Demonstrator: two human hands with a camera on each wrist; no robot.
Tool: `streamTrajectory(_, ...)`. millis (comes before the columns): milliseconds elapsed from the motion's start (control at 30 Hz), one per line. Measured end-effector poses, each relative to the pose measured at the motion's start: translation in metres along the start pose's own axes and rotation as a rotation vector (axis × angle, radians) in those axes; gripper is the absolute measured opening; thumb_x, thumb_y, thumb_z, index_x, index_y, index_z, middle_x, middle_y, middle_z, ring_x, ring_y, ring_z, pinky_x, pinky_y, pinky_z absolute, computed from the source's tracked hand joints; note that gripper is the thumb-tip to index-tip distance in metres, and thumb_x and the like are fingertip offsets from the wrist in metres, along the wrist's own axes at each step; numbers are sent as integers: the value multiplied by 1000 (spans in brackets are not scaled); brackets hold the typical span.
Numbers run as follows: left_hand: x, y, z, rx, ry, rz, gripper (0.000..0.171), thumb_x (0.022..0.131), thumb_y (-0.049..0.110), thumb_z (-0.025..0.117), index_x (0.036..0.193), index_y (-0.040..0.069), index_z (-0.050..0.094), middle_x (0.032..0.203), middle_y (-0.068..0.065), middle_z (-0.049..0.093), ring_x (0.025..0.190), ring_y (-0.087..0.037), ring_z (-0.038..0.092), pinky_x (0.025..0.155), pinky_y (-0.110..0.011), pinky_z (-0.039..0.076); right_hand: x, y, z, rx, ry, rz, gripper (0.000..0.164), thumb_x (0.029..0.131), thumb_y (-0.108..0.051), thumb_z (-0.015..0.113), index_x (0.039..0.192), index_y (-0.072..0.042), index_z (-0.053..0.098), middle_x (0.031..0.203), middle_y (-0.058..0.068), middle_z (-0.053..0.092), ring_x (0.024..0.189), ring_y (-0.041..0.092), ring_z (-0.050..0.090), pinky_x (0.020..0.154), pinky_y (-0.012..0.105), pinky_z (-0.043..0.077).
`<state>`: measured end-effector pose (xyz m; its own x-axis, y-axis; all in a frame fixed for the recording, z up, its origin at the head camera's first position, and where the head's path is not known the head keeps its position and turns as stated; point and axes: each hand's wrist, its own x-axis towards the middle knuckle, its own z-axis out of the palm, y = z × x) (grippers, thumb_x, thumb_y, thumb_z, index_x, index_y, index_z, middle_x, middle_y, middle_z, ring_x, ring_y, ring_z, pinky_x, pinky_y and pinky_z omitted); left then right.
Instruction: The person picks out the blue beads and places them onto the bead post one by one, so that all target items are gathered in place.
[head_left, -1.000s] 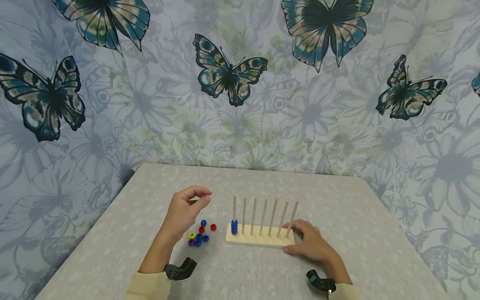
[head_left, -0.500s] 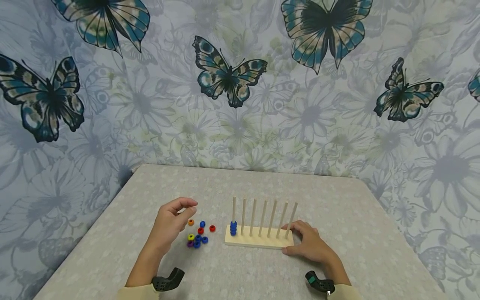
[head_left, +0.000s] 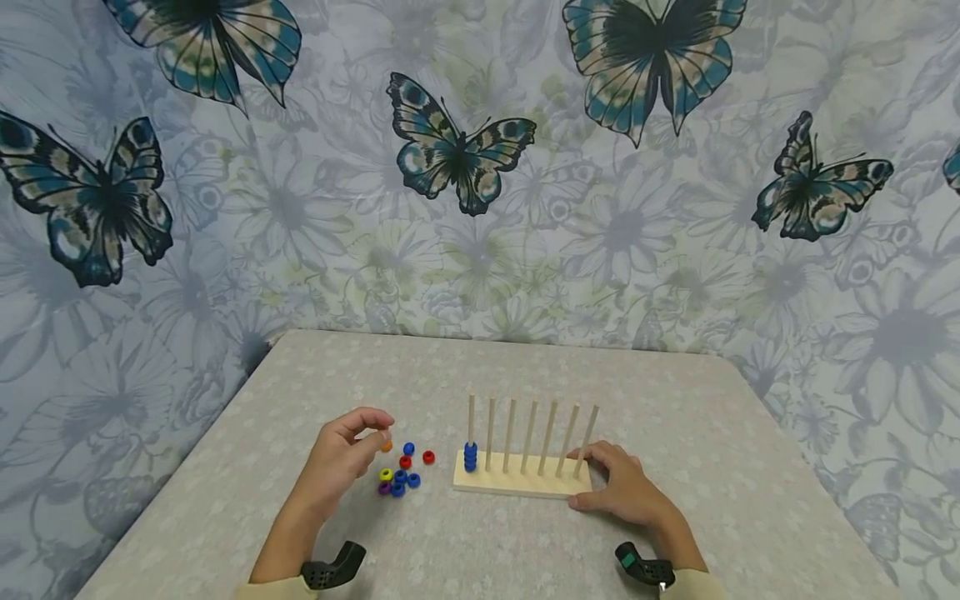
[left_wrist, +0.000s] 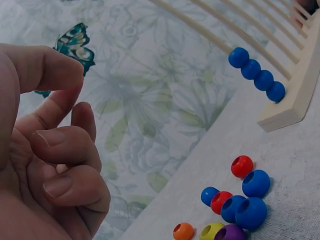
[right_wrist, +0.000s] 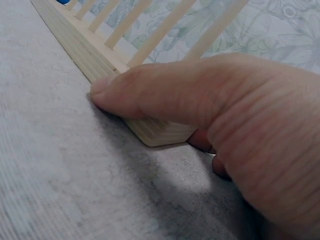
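Wearing black wrist devices [head_left: 333,567] beyond pale yellow sleeves [head_left: 277,590], a person works over loose beads and a pegged wooden stand [head_left: 517,480]. The right hand [head_left: 618,485] grips the stand's right end, thumb along the near side. The left hand [head_left: 336,460] is raised near the beads, thumb and forefinger crooked toward each other and the other fingers loosely curled, with no bead visible between them. Its thumb partly overlaps an orange bead [left_wrist: 183,231] from above, though the left wrist view shows that bead apart from the fingers.

Beside the stand lie eight more loose beads: a purple bead [head_left: 385,487], a yellow bead [head_left: 386,474], two red beads [head_left: 428,457] and four loose blue beads [head_left: 414,480]. On the stand's leftmost peg [head_left: 471,417] sit four stacked blue beads [head_left: 470,457], the only ones threaded; the six bare pegs [head_left: 527,437] carry none. The work appears to be in its early stages, with nine beads off the stand. Beyond, the patterned tabletop [head_left: 487,362] runs back to a wall [head_left: 480,267] of flowers and butterflies.
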<state>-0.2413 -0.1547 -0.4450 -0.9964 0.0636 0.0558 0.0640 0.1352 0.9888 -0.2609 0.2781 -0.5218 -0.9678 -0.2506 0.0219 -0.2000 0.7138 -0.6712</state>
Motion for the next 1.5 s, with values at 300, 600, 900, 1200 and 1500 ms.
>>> streamTrajectory(300, 3, -12, 3, 122, -97, -14, 20, 95, 19, 68, 115, 12, 67, 125, -18, 56, 91, -33, 68, 80, -36, 52, -2, 0, -1, 3, -8, -9, 59, 65, -52, 90, 116, -39, 65, 123, -14, 62, 124, 20, 51, 96, 45, 27)
streamTrajectory(600, 3, -21, 6, 189, -96, 4, 19, 94, 15, 69, 113, 13, 68, 109, -12, 58, 81, -36, 64, 69, -37, 55, -1, -3, -3, 1, -12, -15, 57, 65, -51, 90, 114, -41, 64, 123, -14, 61, 122, 19, 52, 95, 46, 27)
streamTrajectory(900, 1, -22, 12, 340, -141, 30, 26, 92, 17, 73, 117, 18, 68, 104, -9, 57, 54, -10, 46, 49, -26, 43, -4, -2, -2, 18, -21, -7, 58, 65, -50, 91, 115, -37, 65, 123, -13, 61, 123, 20, 51, 96, 47, 25)
streamTrajectory(1200, 5, -27, 15, 516, -67, -25, 22, 88, 22, 75, 110, 23, 71, 91, -2, 55, 54, -11, 44, 46, -26, 39, -3, -2, -3, 1, -5, -21, 57, 65, -51, 90, 114, -38, 65, 124, -13, 62, 125, 21, 51, 92, 44, 27)
streamTrajectory(1500, 5, -33, 18, 675, -60, -18, 24, 84, 25, 79, 107, 28, 73, 84, 3, 57, 52, -9, 41, 45, -25, 36, -2, -3, -3, -7, -2, -20, 58, 64, -51, 90, 115, -37, 65, 124, -13, 62, 124, 20, 51, 90, 41, 27)
